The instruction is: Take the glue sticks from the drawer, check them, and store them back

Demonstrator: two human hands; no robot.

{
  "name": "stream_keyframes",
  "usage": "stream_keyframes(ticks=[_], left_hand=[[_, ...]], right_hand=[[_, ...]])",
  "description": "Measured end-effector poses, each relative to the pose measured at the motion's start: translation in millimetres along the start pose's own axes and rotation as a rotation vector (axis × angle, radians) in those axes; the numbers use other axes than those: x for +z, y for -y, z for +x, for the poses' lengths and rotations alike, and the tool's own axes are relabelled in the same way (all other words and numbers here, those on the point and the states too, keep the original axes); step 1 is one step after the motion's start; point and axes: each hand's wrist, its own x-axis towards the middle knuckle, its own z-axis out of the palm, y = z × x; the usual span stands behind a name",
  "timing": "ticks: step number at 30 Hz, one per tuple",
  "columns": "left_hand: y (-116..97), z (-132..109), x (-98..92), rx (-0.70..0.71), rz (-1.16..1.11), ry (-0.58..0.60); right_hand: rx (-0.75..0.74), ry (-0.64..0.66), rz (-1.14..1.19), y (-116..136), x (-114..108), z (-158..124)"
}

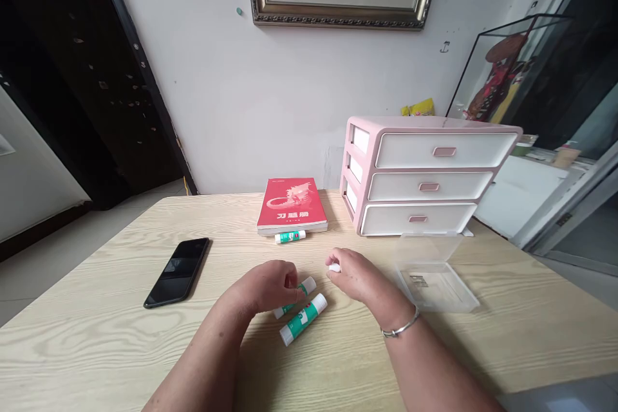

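Note:
On the wooden table, my left hand (274, 286) has its fingers closed on a green-and-white glue stick (307, 286), partly hidden beneath them. A larger glue stick (303, 320) lies slanted just in front of it, nearer to me. My right hand (352, 273), to the right, pinches a small white piece (334, 267) between thumb and fingers; it looks like a cap. A third, smaller glue stick (290, 237) lies against the front edge of a red book (292, 205).
A black phone (177, 272) lies at the left. An open clear plastic box (437, 286) stands right of my right hand, in front of a pink-and-white drawer unit (429, 177). Behind the table is a wall with a framed picture (338, 16).

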Motion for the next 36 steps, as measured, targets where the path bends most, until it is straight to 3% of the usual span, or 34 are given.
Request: stream_keyframes(ticks=[8,12,15,18,21,24,29,32,36], left_hand=[[-5,2,8.9,0.053,0.189,-0.061],[-9,3,8.3,0.086,0.155,-0.150],[-14,3,7.4,0.178,0.039,-0.289],[-20,0,9.0,0.265,0.005,-0.422],[-29,-3,12.8,0.341,0.066,-0.472],[-39,-6,16.7,0.361,0.170,-0.472],[-50,-8,20.2,0.273,0.293,-0.411],[-51,-9,19.1,0.278,0.141,-0.345],[-48,-11,12.7,0.357,-0.170,-0.214]], right_hand=[[-0.005,0.067,-0.029,2,1,-8],[-0.064,-0.095,0.002,14,-8,-7],[-0.090,-0.253,0.092,24,-13,-6],[-0.060,-0.271,0.232,32,-13,-8],[-0.074,-0.245,0.321,35,-6,-9],[-0.071,-0.264,0.363,35,3,-6],[0.045,-0.326,0.468,31,10,1],[0.087,-0.346,0.532,31,9,2],[0.028,-0.373,0.601,36,3,-2]])
